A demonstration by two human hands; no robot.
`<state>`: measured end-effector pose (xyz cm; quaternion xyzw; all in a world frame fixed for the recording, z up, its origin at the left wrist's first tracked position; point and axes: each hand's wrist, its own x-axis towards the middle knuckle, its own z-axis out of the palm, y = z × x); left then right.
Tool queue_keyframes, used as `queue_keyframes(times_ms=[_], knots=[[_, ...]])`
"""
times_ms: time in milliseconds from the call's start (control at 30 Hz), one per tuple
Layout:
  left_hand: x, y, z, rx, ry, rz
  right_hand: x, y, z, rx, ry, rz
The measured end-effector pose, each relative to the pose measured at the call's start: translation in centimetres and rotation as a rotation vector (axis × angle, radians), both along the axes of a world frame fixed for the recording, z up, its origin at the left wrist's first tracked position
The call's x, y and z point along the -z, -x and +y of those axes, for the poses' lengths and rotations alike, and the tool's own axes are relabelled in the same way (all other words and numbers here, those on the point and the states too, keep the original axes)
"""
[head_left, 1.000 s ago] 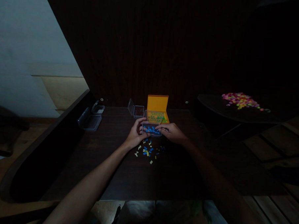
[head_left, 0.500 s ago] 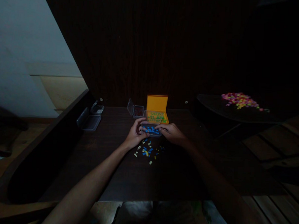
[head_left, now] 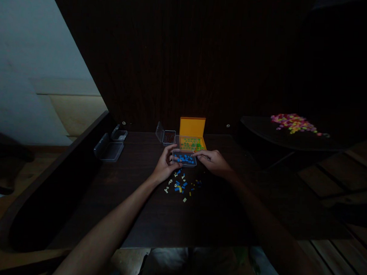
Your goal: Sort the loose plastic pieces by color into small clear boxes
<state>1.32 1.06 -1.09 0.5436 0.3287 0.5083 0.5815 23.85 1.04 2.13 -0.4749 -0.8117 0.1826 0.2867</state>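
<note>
My left hand [head_left: 166,164] grips the left side of a clear plastic box [head_left: 188,165], thumb at the near edge and fingers around the far left corner. Several small blue toy bricks [head_left: 182,158] lie inside it, and its clear lid stands open at the back. At the box's right rim is my right hand [head_left: 211,161], its thumb and index finger drawn together in a pinch. Whatever lies between those fingertips is too small and dark to make out. Just below the box, loose blue, yellow and cream bricks [head_left: 180,189] are scattered on the dark table [head_left: 155,229].
Behind the box stands an open yellow case [head_left: 192,126] with green pieces. Beside it is a clear box [head_left: 169,137] of dark red pieces. Two open clear boxes [head_left: 111,152] sit at the left. A colourful heap [head_left: 296,123] lies on the right-hand shelf.
My right hand has drawn back slightly to the right, its fingertips moving from over the blue bricks to the box's rim. My left hand keeps its grip on the box.
</note>
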Motion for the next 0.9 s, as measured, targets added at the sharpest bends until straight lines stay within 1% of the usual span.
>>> queue_keyframes(times_ms=[100,267,367,467,567,633,733,800,900], knots=[[0.0,0.1,0.0,0.005,-0.006,0.007,-0.3,0.5,-0.3,-0.044,0.058,-0.043],[0.2,0.1,0.1,0.024,-0.011,-0.011,-0.7,1.1,-0.8,-0.028,0.147,-0.173],[0.3,0.1,0.1,0.024,-0.015,-0.003,-1.0,0.8,-0.8,-0.014,0.156,-0.218],[0.3,0.0,0.1,0.01,-0.019,0.015,-1.3,0.2,-0.8,-0.031,0.15,-0.173],[0.2,0.0,0.1,-0.002,-0.011,0.017,-1.7,-0.6,-0.9,-0.136,0.183,-0.087],[0.1,0.0,0.1,-0.006,-0.006,0.015,-1.8,-1.0,-1.1,-0.251,0.285,-0.085],[0.1,0.0,0.2,-0.001,-0.006,0.003,-1.7,-1.2,-1.2,-0.428,0.439,-0.16],[0.1,0.0,0.2,0.001,-0.002,-0.004,-1.4,-1.2,-1.2,-0.482,0.444,-0.21],[0.2,0.0,0.2,0.0,0.003,0.003,-1.1,-1.2,-1.2,-0.488,0.403,-0.229]])
